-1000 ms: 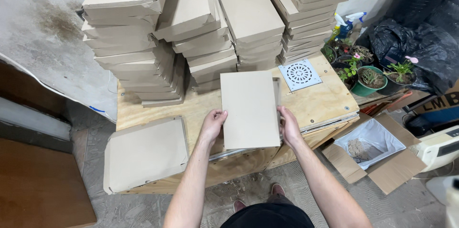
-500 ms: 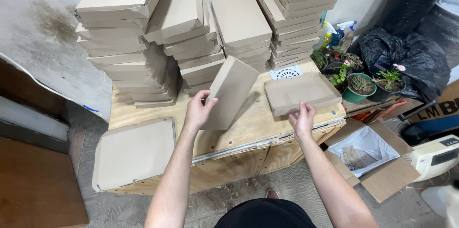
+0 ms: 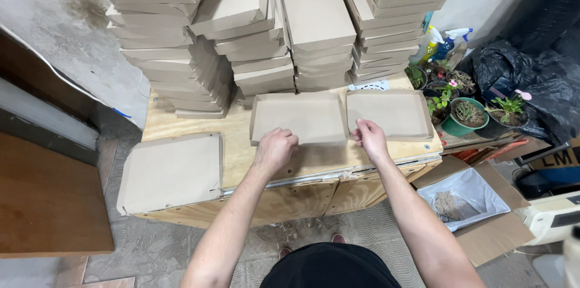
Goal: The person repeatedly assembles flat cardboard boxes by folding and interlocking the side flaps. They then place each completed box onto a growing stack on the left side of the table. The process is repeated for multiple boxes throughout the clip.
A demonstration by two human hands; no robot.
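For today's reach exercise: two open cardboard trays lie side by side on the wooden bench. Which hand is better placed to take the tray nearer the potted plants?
Right. The right hand already touches the near left corner of that tray, on its own side. The left hand rests at the other tray and would probably have to cross over.

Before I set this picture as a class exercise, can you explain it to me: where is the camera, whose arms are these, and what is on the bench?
There is no machine here. The camera sits on a person's head and looks down, so the two bare arms are that person's own. The left hand grips the near edge of one shallow cardboard tray; the right hand pinches the near corner of a second tray beside it. Both trays lie open side up on a wooden bench. Behind them stand tall stacks of flat cardboard boxes. A pile of flat cardboard sheets rests on the bench's left end. Potted plants stand to the right.
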